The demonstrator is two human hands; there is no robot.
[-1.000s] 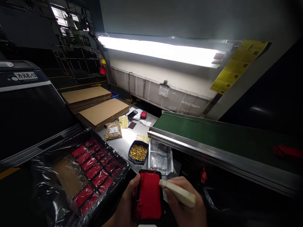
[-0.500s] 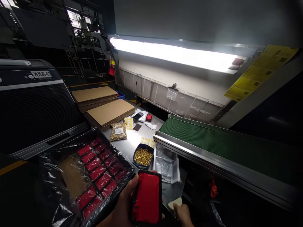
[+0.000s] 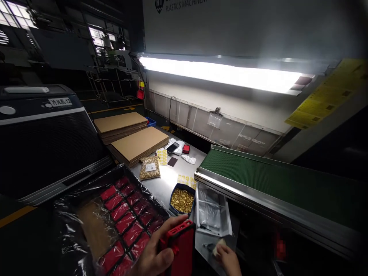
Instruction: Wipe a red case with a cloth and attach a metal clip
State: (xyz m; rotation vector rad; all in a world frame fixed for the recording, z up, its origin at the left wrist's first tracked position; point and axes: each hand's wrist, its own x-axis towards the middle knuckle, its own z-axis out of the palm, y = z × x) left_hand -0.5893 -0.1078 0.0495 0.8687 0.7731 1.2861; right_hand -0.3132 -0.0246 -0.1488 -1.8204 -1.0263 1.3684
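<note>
My left hand (image 3: 155, 253) is wrapped round a red plastic case with black edging (image 3: 183, 249), held upright at the bottom middle with its narrow slotted end up. My right hand (image 3: 229, 261) pinches a small cream-coloured piece, perhaps folded cloth (image 3: 219, 246), low over the metal table (image 3: 204, 251). A thin dark item (image 3: 208, 245) lies just left of that piece. Beyond the case stands a dark blue bin of small gold-coloured metal parts (image 3: 182, 199). To my left, a black plastic-lined crate (image 3: 143, 188) holds several red cases (image 3: 124, 223) in rows.
A white tray (image 3: 230, 226) with clear plastic bags sits before the green conveyor belt (image 3: 244, 168). Cardboard stacks (image 3: 140, 142), a bag of gold parts (image 3: 150, 168), yellow stickers (image 3: 162, 157) and a phone-like dark device (image 3: 173, 147) lie further back. A big black cooler (image 3: 48, 153) stands left.
My left hand has turned the red case from its broad face to show its narrow end. My right hand, still gripping the cream piece, shifted slightly. The camera view has moved a little.
</note>
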